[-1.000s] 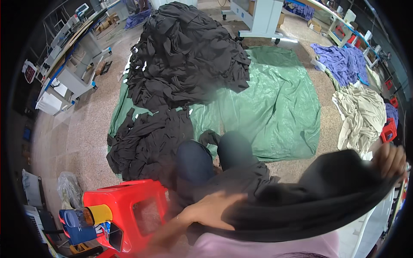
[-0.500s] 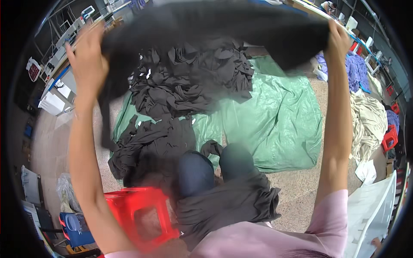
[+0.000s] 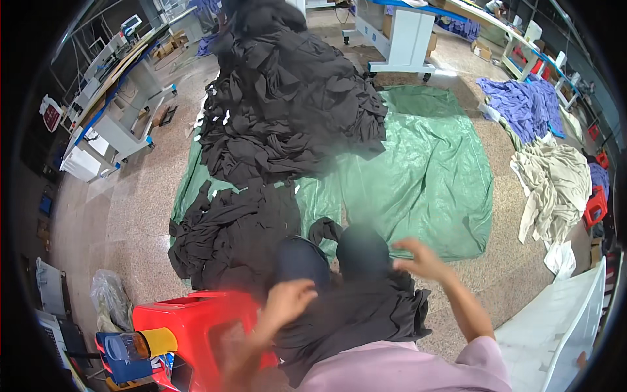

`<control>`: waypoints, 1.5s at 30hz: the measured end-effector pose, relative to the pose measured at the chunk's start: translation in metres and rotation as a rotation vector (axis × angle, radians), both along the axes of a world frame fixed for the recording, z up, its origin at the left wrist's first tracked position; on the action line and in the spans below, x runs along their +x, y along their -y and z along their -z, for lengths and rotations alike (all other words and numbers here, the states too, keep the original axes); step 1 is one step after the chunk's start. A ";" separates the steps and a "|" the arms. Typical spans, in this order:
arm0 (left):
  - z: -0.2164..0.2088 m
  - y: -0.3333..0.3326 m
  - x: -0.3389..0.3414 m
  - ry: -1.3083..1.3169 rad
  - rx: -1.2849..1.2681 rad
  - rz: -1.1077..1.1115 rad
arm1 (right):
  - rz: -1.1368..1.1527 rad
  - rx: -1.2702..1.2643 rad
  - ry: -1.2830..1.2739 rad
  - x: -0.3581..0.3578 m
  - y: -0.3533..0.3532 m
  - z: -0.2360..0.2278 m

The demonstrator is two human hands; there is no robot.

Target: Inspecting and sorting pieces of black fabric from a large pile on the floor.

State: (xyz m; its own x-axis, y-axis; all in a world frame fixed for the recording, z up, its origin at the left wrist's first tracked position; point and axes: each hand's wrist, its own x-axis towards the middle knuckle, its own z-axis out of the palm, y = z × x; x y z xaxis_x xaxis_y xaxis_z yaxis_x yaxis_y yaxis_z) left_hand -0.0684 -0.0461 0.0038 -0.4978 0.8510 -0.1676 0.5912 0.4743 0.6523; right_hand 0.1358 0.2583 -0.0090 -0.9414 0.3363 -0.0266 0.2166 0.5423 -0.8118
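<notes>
Seated position, knees forward; a black garment (image 3: 353, 313) lies bunched across the lap, its edge hanging past the right thigh. Left hand (image 3: 287, 304) rests on the near left side of that garment, fingers curled down onto the cloth; motion blur, so cannot tell whether it grips or only presses. Right hand (image 3: 421, 258) is raised just above the garment's far right edge, fingers spread and loose, holding nothing. Close on the left, touching the lap area, a red plastic stool (image 3: 189, 326) blocks movement that way; beside it a blue and yellow container (image 3: 134, 346) and a clear plastic bag (image 3: 111, 297) on the floor. On the right, a white sheet (image 3: 562, 333) rises at the frame edge, with a strip of bare stone floor (image 3: 516, 274) between it and the knees. Ahead of the knees, a low pile of black clothes (image 3: 228, 228) sits on the near left corner of a green tarp (image 3: 424, 176); the right half of the tarp is bare and gives the widest open room. Farther back a large heap of black clothes (image 3: 287, 111) covers the tarp's far left part. Right of the tarp, well apart: a beige cloth pile (image 3: 555, 183), a purple cloth pile (image 3: 522, 104), a small red stool (image 3: 594, 206). Sewing tables (image 3: 111, 124) line the far left; a white tabletop frame (image 3: 398, 32) stands beyond the tarp.
</notes>
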 end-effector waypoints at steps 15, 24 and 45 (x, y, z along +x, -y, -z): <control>-0.011 -0.025 0.075 0.090 0.287 0.006 | 0.136 0.343 -0.443 0.005 0.044 -0.076; -0.017 -0.046 0.017 0.289 0.521 -0.405 | 0.174 0.560 -0.565 -0.063 0.007 -0.086; 0.000 -0.063 0.047 -0.128 0.161 -0.174 | -0.057 0.973 -0.408 -0.092 -0.038 -0.215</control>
